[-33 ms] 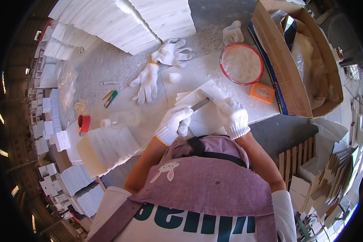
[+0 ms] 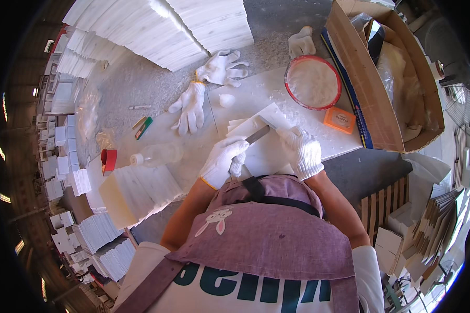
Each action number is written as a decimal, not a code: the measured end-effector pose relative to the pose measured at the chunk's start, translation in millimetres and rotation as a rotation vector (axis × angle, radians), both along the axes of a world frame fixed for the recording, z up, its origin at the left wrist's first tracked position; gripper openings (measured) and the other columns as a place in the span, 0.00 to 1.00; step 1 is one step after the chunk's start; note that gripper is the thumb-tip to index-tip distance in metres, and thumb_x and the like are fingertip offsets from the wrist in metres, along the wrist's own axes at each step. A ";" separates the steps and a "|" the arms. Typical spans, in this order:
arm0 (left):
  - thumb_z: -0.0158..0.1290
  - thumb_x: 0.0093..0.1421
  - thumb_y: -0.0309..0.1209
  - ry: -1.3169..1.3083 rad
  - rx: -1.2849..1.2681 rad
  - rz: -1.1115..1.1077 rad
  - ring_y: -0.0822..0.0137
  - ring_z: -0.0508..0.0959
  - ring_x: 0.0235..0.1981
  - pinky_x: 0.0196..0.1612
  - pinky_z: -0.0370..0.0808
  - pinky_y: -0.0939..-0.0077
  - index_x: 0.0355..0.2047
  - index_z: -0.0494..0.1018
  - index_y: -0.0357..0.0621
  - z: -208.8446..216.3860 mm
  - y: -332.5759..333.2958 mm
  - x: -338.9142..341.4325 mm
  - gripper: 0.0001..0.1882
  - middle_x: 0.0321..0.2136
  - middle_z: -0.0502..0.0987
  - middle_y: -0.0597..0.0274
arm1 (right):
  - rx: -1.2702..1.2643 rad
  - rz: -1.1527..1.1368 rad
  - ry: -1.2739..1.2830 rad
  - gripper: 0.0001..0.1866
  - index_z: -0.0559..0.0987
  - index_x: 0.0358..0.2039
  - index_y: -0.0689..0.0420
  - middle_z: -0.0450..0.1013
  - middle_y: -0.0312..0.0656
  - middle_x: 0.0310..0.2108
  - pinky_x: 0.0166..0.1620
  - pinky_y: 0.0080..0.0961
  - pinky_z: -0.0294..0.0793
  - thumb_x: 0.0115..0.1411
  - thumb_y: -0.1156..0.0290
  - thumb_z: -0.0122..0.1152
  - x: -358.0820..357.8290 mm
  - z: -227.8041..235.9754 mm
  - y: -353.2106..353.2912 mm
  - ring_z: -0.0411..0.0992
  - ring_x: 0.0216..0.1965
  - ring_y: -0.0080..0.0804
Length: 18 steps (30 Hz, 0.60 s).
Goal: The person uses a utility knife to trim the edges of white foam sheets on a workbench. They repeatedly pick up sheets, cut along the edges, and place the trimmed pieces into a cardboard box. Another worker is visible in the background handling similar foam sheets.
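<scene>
My left hand (image 2: 224,159), in a white knit glove, is closed around a flat grey metal blade (image 2: 258,135) that points up and to the right. Closed too, my gloved right hand (image 2: 301,151) grips a thin metal tool (image 2: 268,123); its handle is hidden in the fist. The two metal tips lie close together over a white marble tile (image 2: 271,111), just in front of my apron. More pale tile edges (image 2: 235,124) show beside the blade. I cannot tell whether either tip touches the tile.
Spare white gloves (image 2: 190,108) lie beyond my hands, with a red-rimmed bowl of white powder (image 2: 313,82) and an orange box (image 2: 339,120) to the right. A cardboard box (image 2: 394,122) stands far right. Stacked tiles (image 2: 141,193) and a clear bottle (image 2: 159,155) are left.
</scene>
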<state>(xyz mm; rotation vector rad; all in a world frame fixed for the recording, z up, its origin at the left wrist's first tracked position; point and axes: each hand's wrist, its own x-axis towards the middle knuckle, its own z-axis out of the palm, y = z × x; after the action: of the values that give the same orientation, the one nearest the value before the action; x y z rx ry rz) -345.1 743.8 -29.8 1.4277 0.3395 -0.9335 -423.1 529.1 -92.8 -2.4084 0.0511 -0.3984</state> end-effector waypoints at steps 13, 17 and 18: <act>0.53 0.54 0.29 -1.794 0.971 -0.674 0.64 0.74 0.23 0.26 0.72 0.66 0.46 0.77 0.56 -29.6 -23.0 -10.0 0.18 0.22 0.70 0.68 | 0.076 -0.040 0.095 0.15 0.82 0.44 0.50 0.76 0.46 0.34 0.34 0.38 0.76 0.55 0.74 0.61 -8.3 10.7 -4.6 0.76 0.34 0.48; 0.58 0.52 0.31 -1.833 0.921 -0.648 0.60 0.73 0.22 0.23 0.71 0.63 0.43 0.80 0.58 -33.9 -21.9 -6.8 0.16 0.21 0.69 0.67 | 0.113 0.002 0.050 0.14 0.81 0.45 0.49 0.74 0.46 0.32 0.33 0.41 0.75 0.57 0.71 0.57 -10.8 12.8 -5.3 0.75 0.32 0.49; 0.58 0.52 0.31 -1.837 0.931 -0.660 0.60 0.73 0.22 0.24 0.71 0.63 0.44 0.80 0.58 -34.2 -20.6 -6.4 0.16 0.21 0.69 0.67 | 0.066 0.065 0.014 0.14 0.81 0.45 0.49 0.75 0.46 0.32 0.33 0.41 0.75 0.58 0.71 0.57 -10.5 13.7 -3.4 0.75 0.32 0.49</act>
<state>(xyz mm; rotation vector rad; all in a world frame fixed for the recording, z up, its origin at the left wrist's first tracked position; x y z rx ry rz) -351.6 723.2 -64.0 2.6768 -1.2864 0.4836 -433.6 525.7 -79.1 -2.3414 -0.0077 -0.3448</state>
